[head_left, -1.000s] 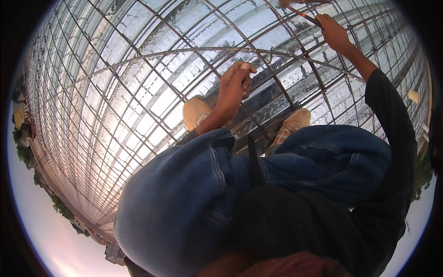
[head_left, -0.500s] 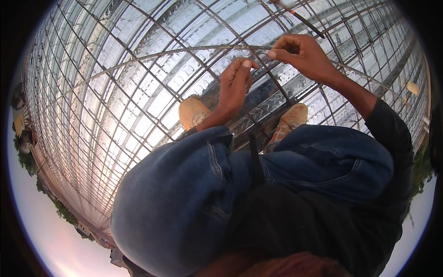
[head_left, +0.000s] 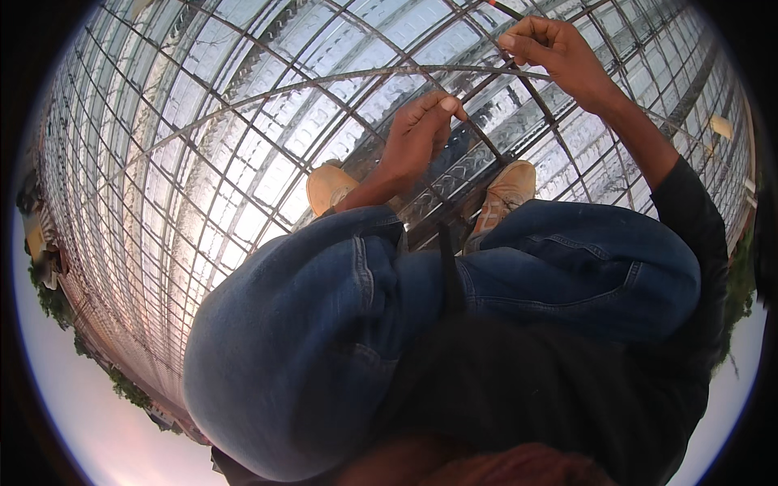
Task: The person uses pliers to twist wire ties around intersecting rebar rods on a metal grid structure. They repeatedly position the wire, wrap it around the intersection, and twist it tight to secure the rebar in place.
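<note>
My left hand (head_left: 420, 136) is closed, thumb and forefinger pinched together just above a crossing of the steel bar mesh (head_left: 478, 136). Whatever sits in that pinch is too small to make out. Higher and to the right, my right hand (head_left: 561, 58) is also closed in a pinch, its fingertips near the far bars. I cannot tell what thin thing, if any, it grips. A long curved bar (head_left: 356, 74) runs over the mesh between and beyond my hands. Beside my right fingertips, a tool with a black and red handle (head_left: 506, 9) shows at the top edge.
Shiny corrugated metal sheeting (head_left: 203, 154) lies under the mesh. My tan shoes (head_left: 506, 194) stand among the bars, below my bent knees in blue jeans (head_left: 284, 340). A small pale block (head_left: 720, 125) sits far right. Trees (head_left: 121, 387) edge the left.
My right hand has moved up and right, away from my left hand, which has shifted slightly right. The view has tilted a little, so the tool has slid mostly out of the top.
</note>
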`<act>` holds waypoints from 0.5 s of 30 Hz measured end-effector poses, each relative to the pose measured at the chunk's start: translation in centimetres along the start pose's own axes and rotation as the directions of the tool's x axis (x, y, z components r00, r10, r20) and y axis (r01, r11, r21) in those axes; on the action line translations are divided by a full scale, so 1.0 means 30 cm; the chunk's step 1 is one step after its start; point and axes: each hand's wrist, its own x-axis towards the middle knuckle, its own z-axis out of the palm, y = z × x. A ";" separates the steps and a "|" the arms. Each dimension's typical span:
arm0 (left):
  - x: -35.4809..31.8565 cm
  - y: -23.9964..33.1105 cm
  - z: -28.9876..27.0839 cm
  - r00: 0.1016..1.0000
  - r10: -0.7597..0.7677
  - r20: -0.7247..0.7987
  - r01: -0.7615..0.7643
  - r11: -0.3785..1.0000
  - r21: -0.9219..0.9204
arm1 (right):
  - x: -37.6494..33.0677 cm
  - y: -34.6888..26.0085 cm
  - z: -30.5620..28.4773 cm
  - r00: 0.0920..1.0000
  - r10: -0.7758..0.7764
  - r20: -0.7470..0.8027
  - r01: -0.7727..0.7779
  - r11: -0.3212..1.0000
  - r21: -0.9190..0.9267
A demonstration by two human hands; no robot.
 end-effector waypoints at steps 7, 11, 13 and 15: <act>0.046 0.017 -0.048 0.971 0.163 -0.177 -0.213 0.923 -0.319 | -0.102 -0.008 0.201 0.973 0.156 0.169 -0.159 0.987 0.001; 0.073 -0.013 -0.068 0.963 0.178 -0.201 -0.250 0.865 -0.434 | -0.216 0.010 0.299 0.758 0.235 0.608 -0.132 0.969 -0.210; 0.108 -0.042 -0.032 0.971 0.161 -0.177 -0.225 0.864 -0.449 | -0.282 0.095 0.332 0.708 0.198 0.678 -0.233 0.972 -0.041; 0.107 -0.040 -0.037 0.972 0.138 -0.188 -0.206 0.887 -0.414 | -0.278 0.101 0.336 0.638 0.208 0.742 -0.388 0.919 0.076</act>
